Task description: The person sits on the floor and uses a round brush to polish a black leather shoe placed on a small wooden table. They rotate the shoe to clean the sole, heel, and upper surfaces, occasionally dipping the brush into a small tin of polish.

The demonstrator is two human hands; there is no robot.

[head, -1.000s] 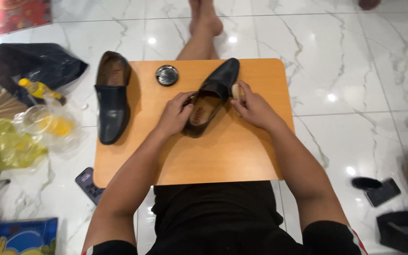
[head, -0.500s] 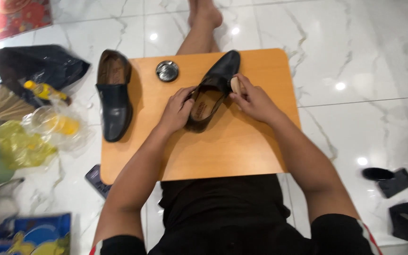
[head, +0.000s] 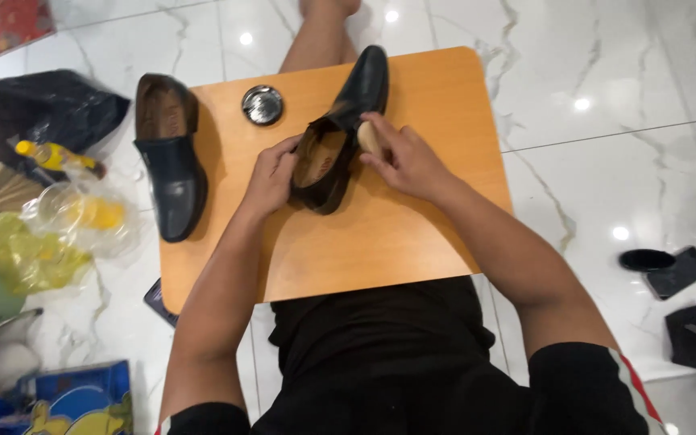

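A black leather loafer [head: 354,97] lies at an angle on a small orange wooden table [head: 412,234], toe pointing away from me. My left hand [head: 269,177] grips the heel end of this shoe. My right hand [head: 400,157] holds a small wooden-handled brush [head: 368,137] against the shoe's right side. A second black loafer [head: 167,153] rests at the table's left edge. A round open tin of polish [head: 262,105] sits between the two shoes.
My bare leg [head: 316,32] stretches under the table over a white marble floor. Plastic bags, a black bag [head: 42,109] and a yellow bottle [head: 50,155] crowd the left. A remote [head: 157,300] lies by the table's near left corner. Dark items [head: 662,266] lie at right.
The view has shifted, so the table and shoes sit higher and further left in the frame. My right hand keeps the brush on the shoe's side, slightly nearer the opening.
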